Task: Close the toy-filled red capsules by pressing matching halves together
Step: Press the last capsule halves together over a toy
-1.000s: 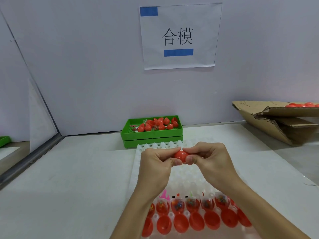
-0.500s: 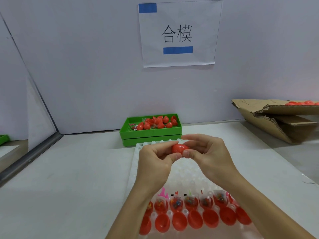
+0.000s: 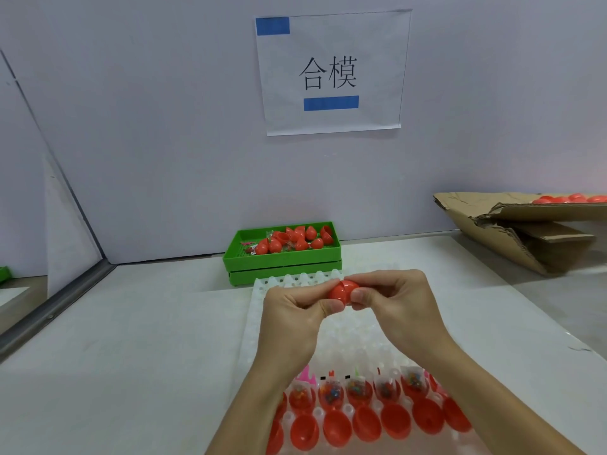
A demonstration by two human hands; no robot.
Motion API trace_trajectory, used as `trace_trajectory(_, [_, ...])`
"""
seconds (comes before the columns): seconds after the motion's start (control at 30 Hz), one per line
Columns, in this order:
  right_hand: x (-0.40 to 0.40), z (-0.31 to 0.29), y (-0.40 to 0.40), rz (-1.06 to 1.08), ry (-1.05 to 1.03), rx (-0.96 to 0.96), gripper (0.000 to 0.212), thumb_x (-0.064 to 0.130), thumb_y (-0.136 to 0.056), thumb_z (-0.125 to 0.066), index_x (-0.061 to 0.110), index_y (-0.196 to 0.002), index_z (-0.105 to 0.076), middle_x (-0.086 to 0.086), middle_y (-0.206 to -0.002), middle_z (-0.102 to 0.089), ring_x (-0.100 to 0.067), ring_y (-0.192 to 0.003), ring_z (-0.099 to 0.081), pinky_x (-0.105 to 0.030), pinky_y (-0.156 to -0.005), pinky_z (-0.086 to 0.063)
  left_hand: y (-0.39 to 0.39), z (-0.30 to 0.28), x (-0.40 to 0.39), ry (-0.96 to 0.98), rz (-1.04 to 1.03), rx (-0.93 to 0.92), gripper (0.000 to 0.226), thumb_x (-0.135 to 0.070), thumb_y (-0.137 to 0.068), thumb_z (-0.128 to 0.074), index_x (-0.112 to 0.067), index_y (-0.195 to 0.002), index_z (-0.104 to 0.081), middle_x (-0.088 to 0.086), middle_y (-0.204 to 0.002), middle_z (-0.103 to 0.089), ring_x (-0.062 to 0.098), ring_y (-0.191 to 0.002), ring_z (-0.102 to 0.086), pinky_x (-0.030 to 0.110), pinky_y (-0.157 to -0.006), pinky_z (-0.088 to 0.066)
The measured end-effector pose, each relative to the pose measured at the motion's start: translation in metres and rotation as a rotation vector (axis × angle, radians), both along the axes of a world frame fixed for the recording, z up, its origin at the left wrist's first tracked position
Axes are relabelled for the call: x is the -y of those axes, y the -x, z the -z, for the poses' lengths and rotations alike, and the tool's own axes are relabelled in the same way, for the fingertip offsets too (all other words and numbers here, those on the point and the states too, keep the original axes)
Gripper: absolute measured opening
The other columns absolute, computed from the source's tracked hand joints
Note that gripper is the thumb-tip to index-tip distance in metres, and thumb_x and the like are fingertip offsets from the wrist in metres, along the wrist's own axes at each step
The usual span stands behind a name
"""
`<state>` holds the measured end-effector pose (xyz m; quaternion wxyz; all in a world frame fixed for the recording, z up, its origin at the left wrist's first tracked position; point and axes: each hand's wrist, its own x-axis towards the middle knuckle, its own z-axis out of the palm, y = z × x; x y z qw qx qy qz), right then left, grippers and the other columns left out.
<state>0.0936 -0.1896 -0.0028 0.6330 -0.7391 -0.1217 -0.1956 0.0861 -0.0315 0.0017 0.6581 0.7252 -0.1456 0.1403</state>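
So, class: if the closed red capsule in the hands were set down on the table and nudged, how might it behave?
The red capsule looks rounded and smooth, so it would probably roll. Fingertips of the left hand and right hand carry it, suggesting it is light. Its glossy shell may be slippery.

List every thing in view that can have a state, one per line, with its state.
Red capsule: halves joined, seam visible, pinched between both hands.
Left hand: grips the capsule.
Right hand: grips the capsule.
Filled halves: open, toys inside, seated in white tray.
Empty halves: open, front row.
Green tray: holds loose red capsule pieces.
Cardboard box: flaps open, tipped on its side.
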Motion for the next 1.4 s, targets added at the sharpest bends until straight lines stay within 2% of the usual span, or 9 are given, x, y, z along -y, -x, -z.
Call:
trace_trajectory(0.1, [-0.0007, -0.0001, -0.0019, -0.007, 0.021, 0.029, 0.027, -0.01, -0.079, -0.075, 0.01, -0.097, -0.08, 0.006, -0.078, -0.078, -0.01, -0.074, -0.073, -0.021, -0.073, -0.059, -0.0003, 0.0008, 0.0029, 0.046, -0.039, 0.026, 0.033, 0.005, -0.077, -0.075, -0.024, -0.093, -0.077, -0.016, -0.084, -0.076, -0.002, -0.086, -0.071, 0.007, -0.071, -0.052])
trace_trajectory(0.23, [-0.0003, -0.0021, -0.0017, -0.018, 0.007, 0.03, 0.028, -0.008, -0.078, -0.077, 0.014, -0.095, -0.08, 0.005, -0.084, -0.079, -0.01, -0.08, -0.074, -0.022, -0.078, -0.059, 0.0007, 0.0015, 0.0063, 0.123, -0.055, 0.017, 0.031, 0.003, -0.079, -0.075, -0.024, -0.095, -0.077, -0.013, -0.09, -0.077, 0.0, -0.089, -0.071, 0.009, -0.071, -0.052])
trace_trajectory(0.4, [0.0026, -0.0036, 0.0002, 0.012, -0.018, 0.015, 0.031, -0.003, -0.076, -0.08, 0.024, -0.09, -0.079, 0.01, -0.083, -0.078, -0.009, -0.081, -0.075, -0.022, -0.079, -0.06, 0.003, 0.0001, 0.0079, 0.14, -0.06, 0.03, 0.027, -0.011, -0.074, -0.078, -0.029, -0.094, -0.075, -0.016, -0.089, -0.077, 0.0, -0.089, -0.072, 0.01, -0.072, -0.053])
trace_trajectory(0.5, [0.0029, -0.0037, 0.0, 0.006, -0.011, 0.012, 0.028, -0.003, -0.075, -0.081, 0.018, -0.094, -0.08, 0.007, -0.085, -0.079, -0.009, -0.082, -0.075, -0.023, -0.08, -0.06, 0.004, -0.0012, 0.0067, 0.122, -0.06, 0.033, 0.027, -0.021, -0.068, -0.077, -0.033, -0.092, -0.075, -0.018, -0.088, -0.076, -0.001, -0.089, -0.071, 0.01, -0.073, -0.053])
trace_trajectory(0.67, [0.0028, -0.002, -0.0006, 0.008, 0.01, 0.016, 0.026, -0.005, -0.075, -0.08, 0.01, -0.096, -0.08, 0.002, -0.085, -0.079, -0.011, -0.081, -0.075, -0.025, -0.08, -0.06, 0.0033, -0.0001, 0.0058, 0.07, -0.097, 0.046, 0.033, -0.006, -0.074, -0.08, -0.035, -0.09, -0.075, -0.019, -0.088, -0.076, -0.002, -0.09, -0.071, 0.011, -0.074, -0.053])
trace_trajectory(0.8, [0.0008, 0.0007, -0.0001, 0.001, 0.053, 0.022, 0.026, -0.008, -0.075, -0.079, 0.013, -0.092, -0.08, 0.008, -0.076, -0.077, -0.007, -0.075, -0.073, -0.018, -0.074, -0.057, 0.0025, 0.0009, 0.0071, 0.027, -0.117, 0.046, 0.037, 0.003, -0.077, -0.077, -0.032, -0.09, -0.076, -0.024, -0.08, -0.074, -0.007, -0.086, -0.069, 0.006, -0.071, -0.051])
trace_trajectory(1.07, [0.0012, 0.0034, -0.0031, 0.017, 0.147, 0.059, 0.029, -0.013, -0.075, -0.077, 0.01, -0.093, -0.081, 0.008, -0.073, -0.074, -0.01, -0.072, -0.069, -0.023, -0.071, -0.059, -0.0001, 0.0084, 0.0086, -0.091, -0.172, 0.06, 0.03, 0.006, -0.082, -0.073, -0.018, -0.099, -0.075, -0.028, -0.07, -0.07, -0.006, -0.083, -0.07, 0.009, -0.08, -0.053])
trace_trajectory(1.27, [0.0019, 0.0017, -0.0067, 0.0, 0.231, 0.068, 0.029, -0.014, -0.076, -0.075, 0.008, -0.094, -0.081, 0.009, -0.073, -0.071, -0.009, -0.069, -0.067, -0.02, -0.067, -0.056, -0.0013, 0.0076, 0.0082, -0.17, -0.182, 0.076, 0.032, 0.01, -0.082, -0.071, -0.018, -0.099, -0.075, -0.029, -0.062, -0.066, -0.008, -0.073, -0.07, 0.006, -0.075, -0.051])
trace_trajectory(1.4, [0.0068, -0.0009, -0.0055, -0.017, 0.267, 0.074, 0.029, -0.012, -0.079, -0.074, 0.01, -0.095, -0.081, 0.008, -0.075, -0.072, -0.007, -0.071, -0.067, -0.019, -0.067, -0.054, 0.0006, 0.0044, 0.0078, -0.193, -0.159, 0.066, 0.034, 0.006, -0.078, -0.077, -0.025, -0.092, -0.074, -0.031, -0.067, -0.067, -0.012, -0.078, -0.068, 0.005, -0.073, -0.05])
